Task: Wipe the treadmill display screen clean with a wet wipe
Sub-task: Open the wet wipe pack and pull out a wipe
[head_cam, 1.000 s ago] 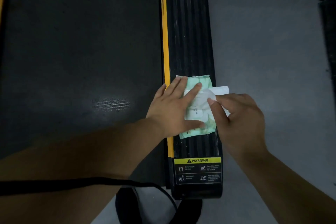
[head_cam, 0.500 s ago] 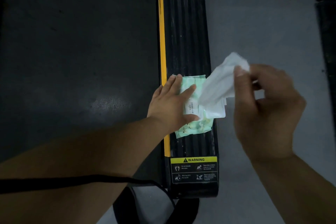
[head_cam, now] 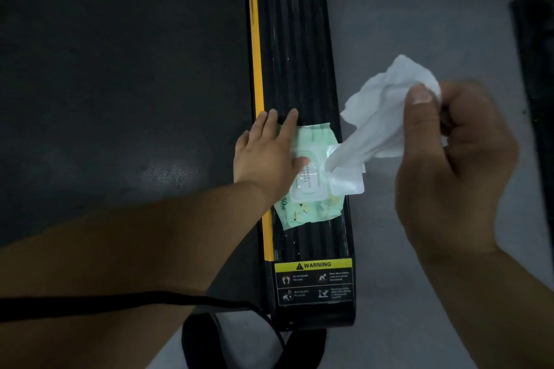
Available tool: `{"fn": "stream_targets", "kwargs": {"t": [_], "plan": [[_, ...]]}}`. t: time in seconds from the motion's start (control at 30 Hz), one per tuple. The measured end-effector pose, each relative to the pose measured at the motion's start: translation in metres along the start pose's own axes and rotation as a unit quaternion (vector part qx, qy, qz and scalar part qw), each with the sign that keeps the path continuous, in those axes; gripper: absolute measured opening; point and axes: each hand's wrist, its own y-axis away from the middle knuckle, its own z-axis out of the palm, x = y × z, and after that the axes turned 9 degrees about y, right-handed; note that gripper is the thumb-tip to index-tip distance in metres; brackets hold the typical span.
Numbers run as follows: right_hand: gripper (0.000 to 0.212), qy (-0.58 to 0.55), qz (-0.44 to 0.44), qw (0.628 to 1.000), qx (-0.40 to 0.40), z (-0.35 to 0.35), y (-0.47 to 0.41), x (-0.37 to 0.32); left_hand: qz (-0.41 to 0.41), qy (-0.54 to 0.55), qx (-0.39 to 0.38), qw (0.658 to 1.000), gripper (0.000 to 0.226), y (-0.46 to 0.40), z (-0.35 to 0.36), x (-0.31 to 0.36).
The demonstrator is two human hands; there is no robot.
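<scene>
A green pack of wet wipes (head_cam: 314, 144) lies on the black ribbed side rail (head_cam: 295, 39) of the treadmill, its clear flap (head_cam: 349, 184) folded open to the right. My left hand (head_cam: 266, 153) presses flat on the pack's left part, fingers straight. My right hand (head_cam: 449, 159) pinches a white wet wipe (head_cam: 380, 117) between thumb and fingers, raised to the right of the pack. The wipe's lower end still reaches down to the pack's opening. The treadmill display screen is not in view.
The dark running belt (head_cam: 120, 84) fills the left side, bordered by a yellow strip (head_cam: 256, 69). A yellow WARNING label (head_cam: 313, 265) marks the rail's near end. Grey floor (head_cam: 404, 9) lies to the right. A black strap (head_cam: 120, 299) crosses below my left arm.
My right hand has pulled a white wipe up and to the right out of the pack. My left hand has slid to the pack's left part and keeps it pressed down.
</scene>
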Motion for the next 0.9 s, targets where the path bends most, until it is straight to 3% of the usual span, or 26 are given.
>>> {"fn": "stream_targets", "kwargs": {"t": [0.1, 0.2, 0.3, 0.4, 0.43, 0.53, 0.6, 0.67, 0.77, 0.83, 0.9], "plan": [[0.028, -0.058, 0.062, 0.996, -0.033, 0.002, -0.003, 0.001, 0.037, 0.041, 0.01, 0.998, 0.085, 0.005, -0.009, 0.002], [0.029, -0.109, 0.131, 0.982, -0.083, 0.009, -0.008, 0.007, 0.094, 0.189, 0.025, 0.977, 0.071, 0.017, -0.025, 0.014], [0.027, -0.185, 0.246, 0.944, -0.117, 0.02, -0.011, 0.016, 0.042, 0.386, 0.016, 0.922, 0.056, 0.025, -0.036, 0.032], [0.023, -0.217, 0.333, 0.896, -0.196, 0.025, -0.015, 0.021, -0.041, 0.492, -0.086, 0.866, 0.062, 0.017, -0.053, 0.048], [0.023, -0.217, 0.338, 0.887, -0.228, 0.026, -0.018, 0.023, -0.068, 0.517, -0.117, 0.845, 0.053, 0.013, -0.058, 0.049], [0.021, -0.218, 0.401, 0.856, -0.243, 0.03, -0.024, 0.033, -0.118, 0.557, -0.147, 0.809, 0.016, 0.006, -0.066, 0.047], [0.037, -0.233, 0.464, 0.824, -0.225, 0.034, -0.024, 0.041, -0.13, 0.563, -0.129, 0.806, 0.003, 0.006, -0.066, 0.042], [0.043, -0.249, 0.498, 0.798, -0.23, 0.036, -0.019, 0.043, -0.151, 0.567, -0.135, 0.798, 0.011, 0.007, -0.065, 0.039], [0.034, -0.275, 0.514, 0.773, -0.251, 0.036, -0.013, 0.045, -0.208, 0.568, -0.239, 0.76, 0.039, 0.01, -0.067, 0.035], [0.028, -0.298, 0.504, 0.762, -0.278, 0.035, -0.012, 0.043, -0.207, 0.578, -0.275, 0.739, 0.032, 0.013, -0.067, 0.031], [0.025, -0.303, 0.503, 0.762, -0.273, 0.035, -0.013, 0.042, -0.195, 0.615, -0.248, 0.723, 0.028, 0.014, -0.065, 0.028]]}}
